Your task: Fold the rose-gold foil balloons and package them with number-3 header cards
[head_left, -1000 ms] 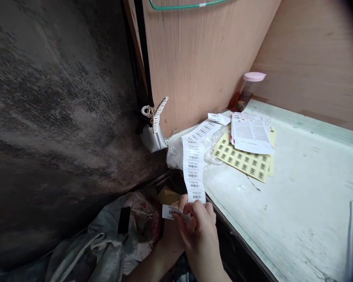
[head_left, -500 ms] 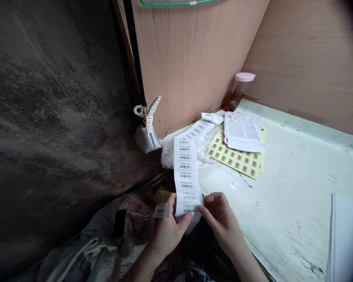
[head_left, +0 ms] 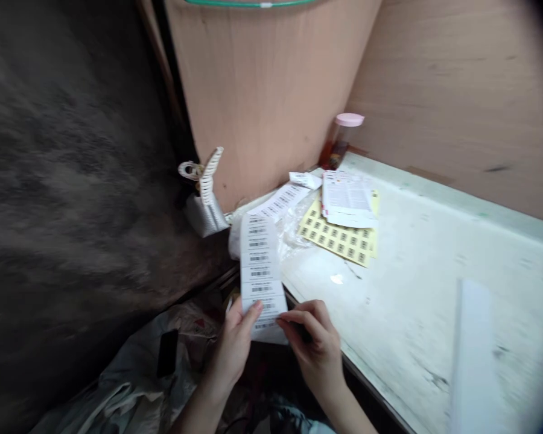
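The left hand (head_left: 235, 349) pinches the lower end of a strip of barcode labels (head_left: 259, 271), thumb on the printed face and fingers folded behind it. The right hand (head_left: 314, 343) meets the same end from the other side, its fingertips closed on the strip's bottom right corner, though motion blur hides exactly how much they grip. The strip hangs off the near left corner of the white worktable (head_left: 425, 289); its upper part runs back onto the tabletop and over a crumpled clear plastic bag (head_left: 289, 226). Both hands sit below the table's front edge, which runs diagonally just right of the right hand.

Behind the strip lie a yellow sheet of small barcode stickers (head_left: 335, 238) and a printed white leaflet (head_left: 348, 199) partly covering it. A pink-lidded jar (head_left: 341, 138) stands in the far corner against the plywood wall. A hair claw clip (head_left: 203, 175) sits left of the table's corner. The middle of the tabletop is bare; a blurred white sheet (head_left: 473, 355) lies at its right.
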